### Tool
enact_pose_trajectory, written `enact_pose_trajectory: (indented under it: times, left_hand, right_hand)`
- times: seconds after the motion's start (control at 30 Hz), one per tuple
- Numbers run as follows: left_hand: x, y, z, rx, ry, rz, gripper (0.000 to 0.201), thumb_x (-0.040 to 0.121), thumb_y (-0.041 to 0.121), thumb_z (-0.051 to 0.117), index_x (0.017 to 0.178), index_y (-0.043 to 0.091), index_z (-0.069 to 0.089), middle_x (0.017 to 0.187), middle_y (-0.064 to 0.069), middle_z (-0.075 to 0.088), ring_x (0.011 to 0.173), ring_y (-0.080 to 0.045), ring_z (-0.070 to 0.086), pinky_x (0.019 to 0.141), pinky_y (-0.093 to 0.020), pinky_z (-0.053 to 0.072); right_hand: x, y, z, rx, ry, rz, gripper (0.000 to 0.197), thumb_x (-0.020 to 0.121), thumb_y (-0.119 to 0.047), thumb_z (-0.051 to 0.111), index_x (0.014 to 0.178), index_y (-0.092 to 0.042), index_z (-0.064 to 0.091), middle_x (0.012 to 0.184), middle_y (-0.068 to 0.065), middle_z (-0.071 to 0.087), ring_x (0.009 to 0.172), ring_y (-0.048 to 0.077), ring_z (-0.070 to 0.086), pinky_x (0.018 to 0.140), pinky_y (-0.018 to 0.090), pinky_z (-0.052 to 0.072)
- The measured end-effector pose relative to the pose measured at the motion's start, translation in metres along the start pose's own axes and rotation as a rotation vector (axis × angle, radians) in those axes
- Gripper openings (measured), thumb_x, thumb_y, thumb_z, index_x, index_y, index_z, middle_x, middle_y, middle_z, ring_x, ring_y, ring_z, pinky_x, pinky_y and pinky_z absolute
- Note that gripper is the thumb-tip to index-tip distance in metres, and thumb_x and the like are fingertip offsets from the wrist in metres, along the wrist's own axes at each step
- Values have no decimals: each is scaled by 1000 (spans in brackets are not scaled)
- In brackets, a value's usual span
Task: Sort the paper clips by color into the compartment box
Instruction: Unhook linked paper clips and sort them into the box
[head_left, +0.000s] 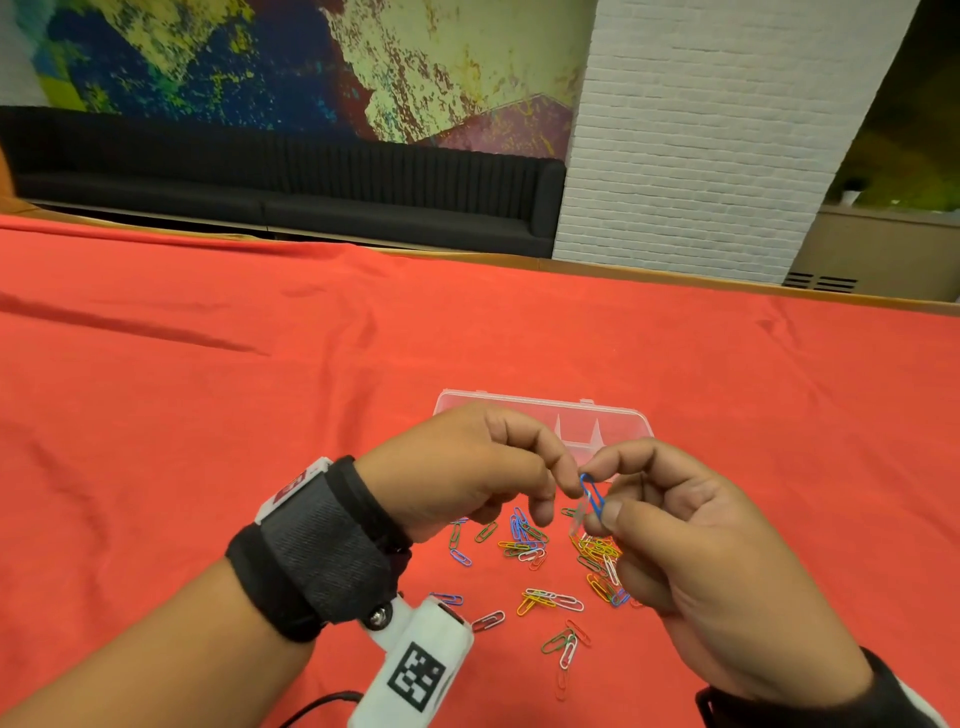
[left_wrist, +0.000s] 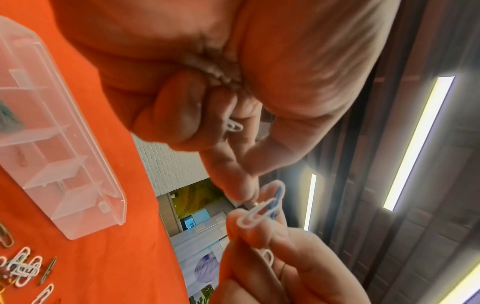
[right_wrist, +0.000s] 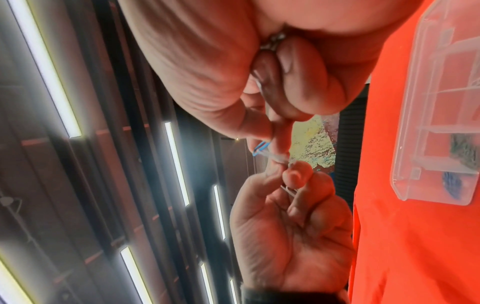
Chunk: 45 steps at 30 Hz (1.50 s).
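Observation:
A blue paper clip (head_left: 592, 493) hooked into a white paper clip (left_wrist: 250, 218) hangs in the air between my hands, above the red cloth. My left hand (head_left: 563, 480) pinches the linked pair from the left. My right hand (head_left: 605, 488) pinches it from the right. In the left wrist view another white clip (left_wrist: 232, 125) is tucked in my left hand's curled fingers. The clear compartment box (head_left: 623, 415) lies open just behind the hands, with green clips (left_wrist: 7, 117) and blue clips (right_wrist: 451, 181) in separate compartments. Loose mixed-colour clips (head_left: 530, 540) are scattered below the hands.
A red cloth (head_left: 208, 415) covers the table, whose far edge (head_left: 675, 270) runs across the back. The left wrist camera (head_left: 415, 670) and its cable hang near the front. A black sofa (head_left: 311, 182) and a white brick pillar (head_left: 701, 130) stand beyond.

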<state>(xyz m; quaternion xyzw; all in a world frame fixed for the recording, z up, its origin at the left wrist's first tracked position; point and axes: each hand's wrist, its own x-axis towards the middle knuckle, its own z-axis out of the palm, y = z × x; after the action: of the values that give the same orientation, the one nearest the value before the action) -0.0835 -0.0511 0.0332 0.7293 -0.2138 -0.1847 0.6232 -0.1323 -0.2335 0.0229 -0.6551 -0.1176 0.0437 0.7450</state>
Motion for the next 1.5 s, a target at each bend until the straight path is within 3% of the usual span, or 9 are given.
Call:
enact_pose_trajectory:
  times: [0.17,0.3,0.57,0.83,0.93,1.1,1.23,1.37,1.5]
  left_hand:
    - [0,-2,0,9,-82,37,14,77,11,65,87,13,74,70,-3,66,53,-12,35,44,-19,28]
    - [1,-3,-1,87,-71,53,9,79,14,71,87,10,72,62,7,60,52,-8,38,45,-18,30]
    - [-8,9,-3,270,92,181,4,83,11,66,82,8,69,71,1,70,52,-8,40,50,-21,34]
    - [-13,11,4,506,231,381,10,77,7,73,74,15,68,42,4,36,42,-7,26,45,-21,24]
    - [-14,10,7,565,259,484,8,76,9,72,76,16,70,48,-12,47,43,-7,27,46,-20,25]
    - [-12,9,13,804,342,686,6,79,11,71,81,15,74,74,7,71,64,8,56,62,-15,44]
    - [-8,2,17,966,360,758,12,88,14,61,85,12,73,78,1,70,72,-22,67,62,-38,51]
    - [-7,-3,15,1035,332,751,18,92,16,55,91,13,73,81,-1,70,72,-25,66,60,-40,50]
    - [-6,-2,15,990,309,749,13,87,11,60,90,13,73,80,3,70,72,-18,66,62,-36,51]
  right_hand:
    - [1,2,-5,-19,65,0,36,82,14,53,80,-18,71,58,8,53,39,9,17,40,15,18]
    - [0,1,-3,-73,73,-19,25,68,-8,60,87,-18,71,57,6,51,35,10,21,40,16,21]
    - [-6,-10,-1,-230,107,-68,27,69,-17,60,90,-26,73,60,3,61,36,4,34,39,14,28]
    - [-9,-14,1,-201,140,-97,29,70,-12,59,91,-26,74,62,5,64,36,6,33,38,16,28]
    - [-7,-13,-2,-78,166,-55,26,81,4,60,89,-16,74,62,11,57,35,9,29,36,16,26]
    - [-3,-10,-3,108,206,33,28,84,10,53,86,-8,73,72,20,49,48,15,9,38,17,15]
    - [-1,-7,-2,189,220,69,27,84,10,53,81,-6,74,65,17,53,41,10,13,35,14,15]
    - [0,-3,0,235,217,105,31,83,12,50,76,-5,75,61,11,51,36,6,18,35,13,15]
    - [1,1,-1,309,200,160,21,86,11,46,89,5,66,64,11,52,35,5,19,34,13,14]
